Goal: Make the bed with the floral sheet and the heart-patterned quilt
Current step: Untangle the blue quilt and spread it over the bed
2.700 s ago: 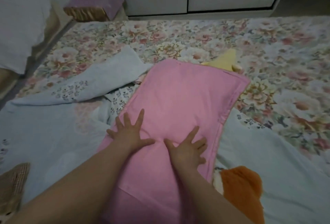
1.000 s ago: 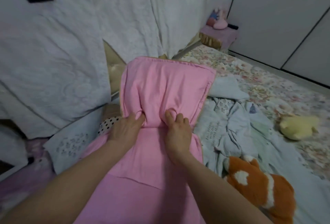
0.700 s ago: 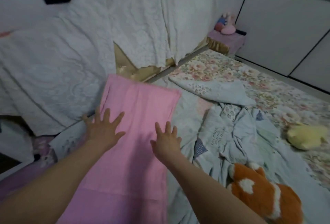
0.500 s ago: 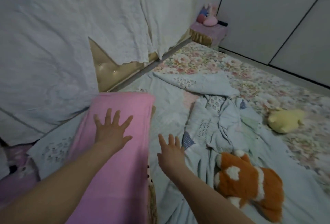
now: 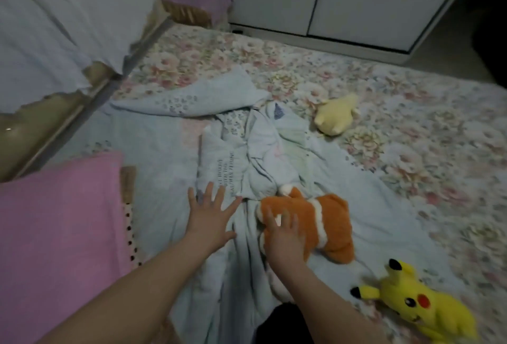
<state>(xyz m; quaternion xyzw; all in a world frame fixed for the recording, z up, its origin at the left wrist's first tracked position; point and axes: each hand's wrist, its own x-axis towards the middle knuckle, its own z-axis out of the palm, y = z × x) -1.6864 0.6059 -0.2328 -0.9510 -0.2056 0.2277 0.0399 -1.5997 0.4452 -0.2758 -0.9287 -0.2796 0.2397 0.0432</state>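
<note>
While I watch through the head view, I see the left hand at centre frame, fingers straight and fanned, palm down over the crumpled pale-blue quilt, holding nothing. Just right of it, the right hand lies with fingers spread over the near end of an orange plush toy; blur hides any grip. I see the quilt bunched mid-frame on the floral sheet, which lies bare across the upper right. A pink pillow sits lower left, a pale yellow plush above centre, a bright yellow plush lower right.
</note>
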